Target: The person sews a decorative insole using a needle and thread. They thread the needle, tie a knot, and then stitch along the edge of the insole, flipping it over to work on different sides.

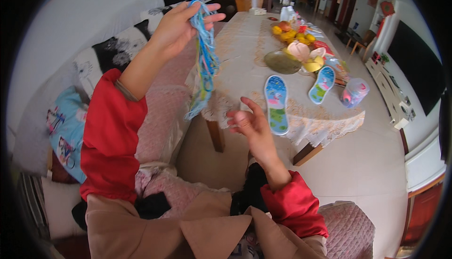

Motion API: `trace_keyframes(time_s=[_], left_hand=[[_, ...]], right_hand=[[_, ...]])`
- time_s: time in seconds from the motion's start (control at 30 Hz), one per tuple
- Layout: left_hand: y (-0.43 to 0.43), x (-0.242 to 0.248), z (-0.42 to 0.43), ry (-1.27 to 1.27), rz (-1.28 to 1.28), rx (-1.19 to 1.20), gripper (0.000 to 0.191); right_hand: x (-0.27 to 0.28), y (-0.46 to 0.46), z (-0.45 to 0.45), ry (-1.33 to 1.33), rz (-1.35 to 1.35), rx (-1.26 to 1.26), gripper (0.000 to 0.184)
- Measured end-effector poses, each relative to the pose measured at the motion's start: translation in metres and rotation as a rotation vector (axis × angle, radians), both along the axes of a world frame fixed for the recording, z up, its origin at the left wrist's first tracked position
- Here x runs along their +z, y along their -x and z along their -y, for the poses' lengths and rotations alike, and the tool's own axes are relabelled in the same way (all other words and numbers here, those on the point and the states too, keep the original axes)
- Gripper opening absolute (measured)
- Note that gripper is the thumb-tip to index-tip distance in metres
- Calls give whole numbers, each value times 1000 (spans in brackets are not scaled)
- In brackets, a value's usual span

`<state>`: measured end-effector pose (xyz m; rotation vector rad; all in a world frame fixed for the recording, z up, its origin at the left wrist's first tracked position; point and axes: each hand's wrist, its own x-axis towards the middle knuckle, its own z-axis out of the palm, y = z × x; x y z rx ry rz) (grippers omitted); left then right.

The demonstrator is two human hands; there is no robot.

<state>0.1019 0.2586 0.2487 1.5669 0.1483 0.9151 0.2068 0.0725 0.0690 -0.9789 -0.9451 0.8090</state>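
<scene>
My left hand (182, 27) is raised at the upper left, with a hank of blue, green and yellow thread (206, 59) draped between its thumb and fingers; the strands hang beside the table's left edge. Lower and to the right, my right hand (249, 119) has its fingers spread and holds nothing visible. Just right of it, a shoe insole with a blue, pink and green pattern (276, 105) lies on the table near the front edge. A second patterned insole (322, 85) lies farther right, beside a clear plastic container with pink contents (355, 93).
The table (240, 50) has a lace-edged cloth. On it stand a round dish (282, 62), yellow fruit (296, 36), peel-like pieces and white bottles (287, 14). A sofa with a pink quilted cover (162, 117) and cushions runs along the left. A quilted seat (348, 223) is at the lower right.
</scene>
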Motion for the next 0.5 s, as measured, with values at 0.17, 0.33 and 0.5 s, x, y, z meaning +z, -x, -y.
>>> trace_keyframes(time_s=[0.17,0.33,0.5], left_hand=[[30,-17,53,223,29,-71,32],[32,-37,81,258,-4,-134,35],[44,-78,58,-197,-357,135,32]], right_hand=[[3,46,-20,-188,798,-426,70],[-11,51,-29,-67,128,-22,44],[-22,32,7,65,-518,213,31]])
